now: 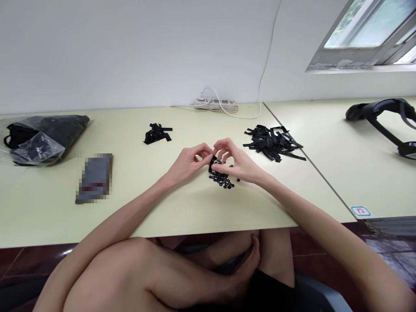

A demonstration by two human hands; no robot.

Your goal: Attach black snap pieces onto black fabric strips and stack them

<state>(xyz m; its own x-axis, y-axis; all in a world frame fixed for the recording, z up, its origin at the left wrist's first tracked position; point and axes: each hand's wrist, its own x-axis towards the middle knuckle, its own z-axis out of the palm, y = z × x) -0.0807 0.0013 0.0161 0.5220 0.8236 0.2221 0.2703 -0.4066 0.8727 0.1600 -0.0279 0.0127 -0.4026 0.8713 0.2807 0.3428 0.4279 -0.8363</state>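
Between my two hands is a short black fabric strip (212, 163), raised over a scatter of small round black pieces (224, 178) with holes, like washers or snap parts. My left hand (191, 161) pinches the strip's upper end between thumb and fingertips. My right hand (238, 162) is curled over the strip from the other side, its thumb against the lower part. Whether a small round piece sits between the fingers is hidden. Beyond my left hand lies a small pile of black strips (157, 134); a larger pile of black strips (271, 142) lies beyond my right.
A clear plastic bag (45, 141) with black contents stands at the far left, near a pixelated flat object (95, 177). Against the wall sits a power strip (216, 104) with a white cable (269, 52). A black headset-like frame (383, 117) rests at right, past the table seam.
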